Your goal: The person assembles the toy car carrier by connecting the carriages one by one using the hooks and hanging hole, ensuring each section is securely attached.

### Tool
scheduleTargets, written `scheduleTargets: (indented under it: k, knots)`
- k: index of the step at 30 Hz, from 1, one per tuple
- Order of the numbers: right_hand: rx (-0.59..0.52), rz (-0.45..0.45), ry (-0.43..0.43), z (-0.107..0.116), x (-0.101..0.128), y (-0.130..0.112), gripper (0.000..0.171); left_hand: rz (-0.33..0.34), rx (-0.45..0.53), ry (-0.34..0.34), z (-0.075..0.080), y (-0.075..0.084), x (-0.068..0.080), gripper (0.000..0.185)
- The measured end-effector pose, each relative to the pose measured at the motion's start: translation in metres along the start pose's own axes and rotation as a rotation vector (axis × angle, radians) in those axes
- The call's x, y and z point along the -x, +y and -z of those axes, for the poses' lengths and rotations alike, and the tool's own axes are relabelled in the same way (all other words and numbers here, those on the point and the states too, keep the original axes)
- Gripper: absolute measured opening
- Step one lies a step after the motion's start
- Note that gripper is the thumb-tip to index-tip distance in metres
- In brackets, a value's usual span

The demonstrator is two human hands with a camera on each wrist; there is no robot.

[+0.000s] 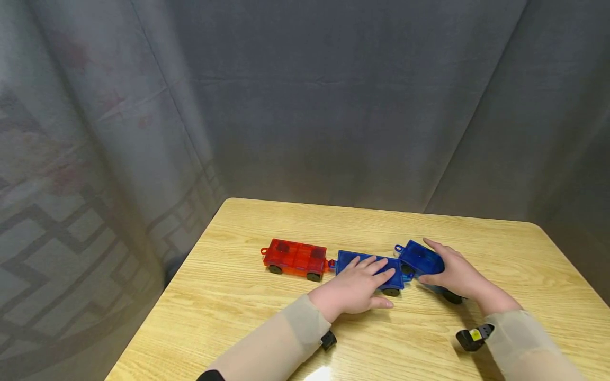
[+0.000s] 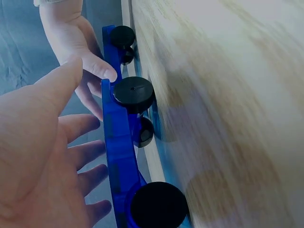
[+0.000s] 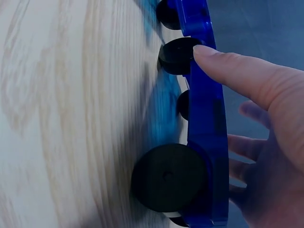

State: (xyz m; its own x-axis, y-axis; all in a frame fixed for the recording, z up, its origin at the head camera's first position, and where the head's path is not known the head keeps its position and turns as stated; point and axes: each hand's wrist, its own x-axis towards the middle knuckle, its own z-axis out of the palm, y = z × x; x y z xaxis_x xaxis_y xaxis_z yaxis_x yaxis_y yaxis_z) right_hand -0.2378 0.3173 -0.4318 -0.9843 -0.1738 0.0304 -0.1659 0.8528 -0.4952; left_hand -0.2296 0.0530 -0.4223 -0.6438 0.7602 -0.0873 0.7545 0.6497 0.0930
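Note:
Three toy wagons with black wheels stand in a row on the wooden table (image 1: 229, 301). The red wagon (image 1: 295, 257) is at the left, untouched. My left hand (image 1: 362, 278) rests flat on the middle blue wagon (image 1: 344, 261), its fingers (image 2: 80, 156) straight along the top of that wagon (image 2: 116, 142). My right hand (image 1: 448, 270) grips the right blue wagon (image 1: 419, 256), which sits tilted at an angle to the row. There the thumb (image 3: 232, 69) presses the side of that wagon (image 3: 204, 118) by a wheel (image 3: 168, 176), and the other fingers lie over the top.
Grey curtains (image 1: 333, 106) hang close behind the table and along its left side. The table's rounded far corners and left edge are in view. Small black wrist cameras (image 1: 474, 336) sit under both sleeves.

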Motion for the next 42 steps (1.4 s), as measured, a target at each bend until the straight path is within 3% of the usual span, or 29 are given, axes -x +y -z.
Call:
scheduleTargets:
  k: [10,42]
  knots:
    - [0.01,0.003,-0.006,-0.004,-0.002,0.004,0.091,-0.005,0.018,-0.041,-0.006,-0.002,-0.001,0.07]
    - [0.004,-0.02,0.002,0.012,0.01,0.011,0.089,-0.008,0.022,-0.039,-0.006,-0.003,0.0,0.072]
